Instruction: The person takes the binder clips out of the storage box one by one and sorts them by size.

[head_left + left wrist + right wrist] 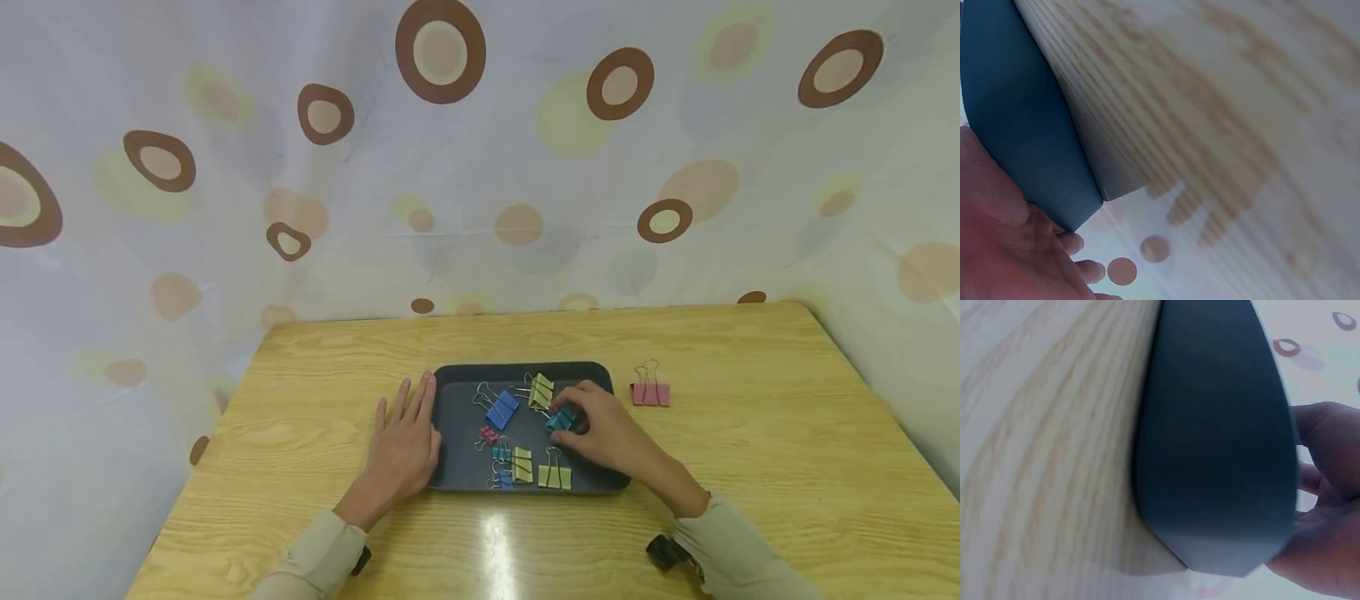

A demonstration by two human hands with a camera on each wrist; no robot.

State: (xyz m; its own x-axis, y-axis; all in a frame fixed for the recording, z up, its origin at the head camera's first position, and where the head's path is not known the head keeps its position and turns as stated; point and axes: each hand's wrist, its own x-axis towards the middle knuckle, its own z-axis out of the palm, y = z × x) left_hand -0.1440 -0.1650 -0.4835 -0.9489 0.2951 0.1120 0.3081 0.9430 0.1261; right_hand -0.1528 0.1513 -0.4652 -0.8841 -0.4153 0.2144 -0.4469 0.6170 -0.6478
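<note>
At the left, the left hand (401, 446) lies with its fingers straight and extended, along the left edge of the dark rectangular tray (459, 417), inside which a large blue binder clip (502, 409) sits above a small red one (489, 435), a small teal one (501, 453) and a small blue one (504, 478). Next come three yellow binder clips (522, 465), one far back and two near the front, then a teal binder clip (560, 419) in the tray's right part, pinched between thumb and fingers of the right hand (607, 429). Beyond the tray, a pink binder clip (650, 395) rests on the wood-grain table (765, 433).
</note>
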